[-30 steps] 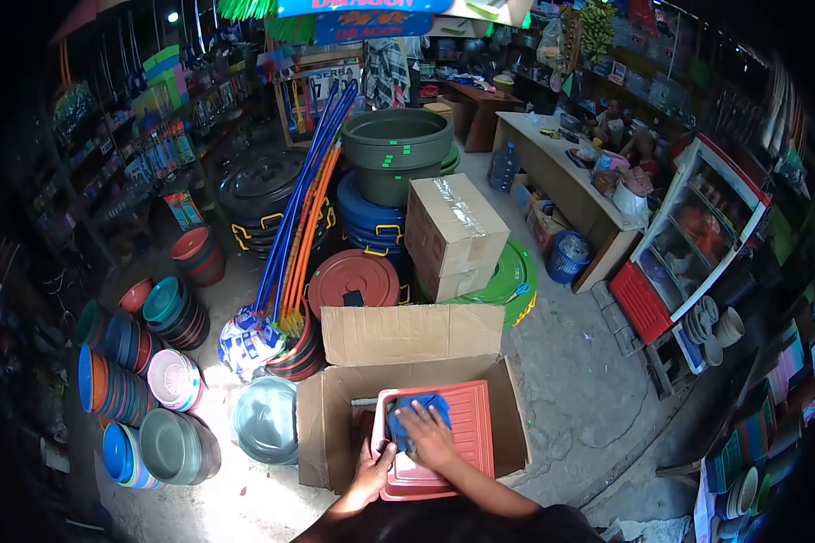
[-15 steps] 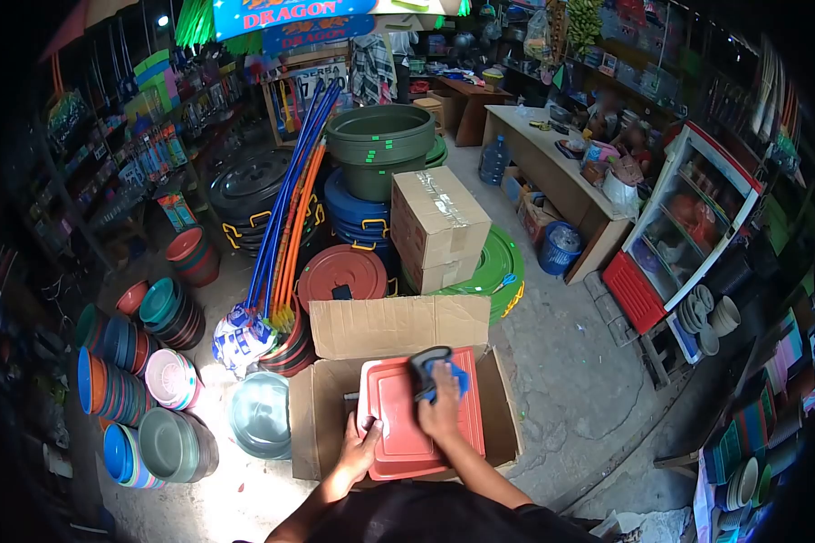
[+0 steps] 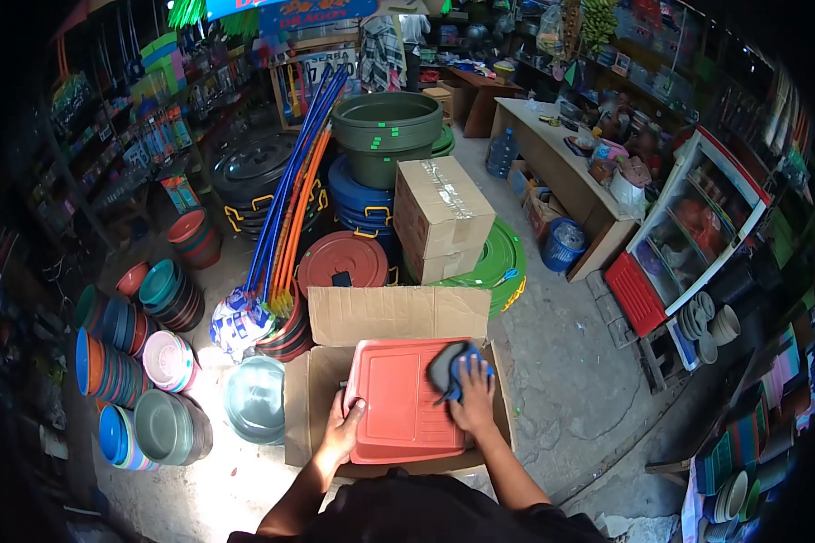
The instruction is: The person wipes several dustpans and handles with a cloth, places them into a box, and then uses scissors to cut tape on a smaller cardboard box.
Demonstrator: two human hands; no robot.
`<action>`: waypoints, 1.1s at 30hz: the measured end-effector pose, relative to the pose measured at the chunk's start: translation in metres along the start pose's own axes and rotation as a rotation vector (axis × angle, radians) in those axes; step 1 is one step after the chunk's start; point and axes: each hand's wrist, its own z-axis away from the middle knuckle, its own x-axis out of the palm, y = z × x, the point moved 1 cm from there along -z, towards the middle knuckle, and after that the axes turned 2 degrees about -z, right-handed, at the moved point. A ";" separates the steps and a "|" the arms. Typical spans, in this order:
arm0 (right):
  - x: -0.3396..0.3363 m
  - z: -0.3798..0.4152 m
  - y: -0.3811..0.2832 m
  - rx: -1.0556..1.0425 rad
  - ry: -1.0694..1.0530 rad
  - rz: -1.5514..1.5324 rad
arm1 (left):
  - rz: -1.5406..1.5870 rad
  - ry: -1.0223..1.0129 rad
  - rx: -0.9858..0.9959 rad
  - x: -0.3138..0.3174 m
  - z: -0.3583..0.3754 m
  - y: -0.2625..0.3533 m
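Observation:
A red plastic container (image 3: 394,398) with a ribbed, flat face lies over an open cardboard box (image 3: 310,398). My left hand (image 3: 342,425) grips its left edge, with the thumb on the upper face. On the upper right part of the face, my right hand (image 3: 474,394) presses a blue and grey cloth (image 3: 445,369), fingers over the cloth. The box's back flap (image 3: 398,314) stands up behind the container.
Stacked basins (image 3: 167,425) and a clear basin (image 3: 254,400) stand at the left. Behind the box are a closed carton (image 3: 444,213), a red lid (image 3: 342,261) and blue and orange poles (image 3: 290,199). A display fridge (image 3: 688,235) stands at the right.
My right hand and the cloth have moved right across the container. The container looks turned and shifted slightly left, with my left hand still on its edge. The head view has shifted a little.

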 end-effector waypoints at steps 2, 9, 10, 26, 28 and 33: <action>0.007 0.006 -0.003 0.082 -0.035 -0.029 | -0.013 -0.033 0.007 -0.001 0.000 -0.006; 0.016 0.046 -0.085 -0.569 -0.543 -0.453 | 0.048 0.036 0.027 0.003 -0.009 -0.005; 0.012 0.043 -0.081 -0.568 -0.542 -0.455 | 0.092 0.063 0.048 0.003 -0.007 0.007; 0.044 0.045 -0.154 0.763 -0.249 -1.678 | -0.313 0.261 0.207 0.006 -0.009 -0.055; 0.021 0.023 -0.157 0.795 -0.150 -1.691 | -0.369 0.167 0.229 0.005 -0.002 -0.051; 0.017 -0.022 -0.123 0.878 0.022 -1.949 | -0.316 0.081 0.175 -0.001 0.013 -0.062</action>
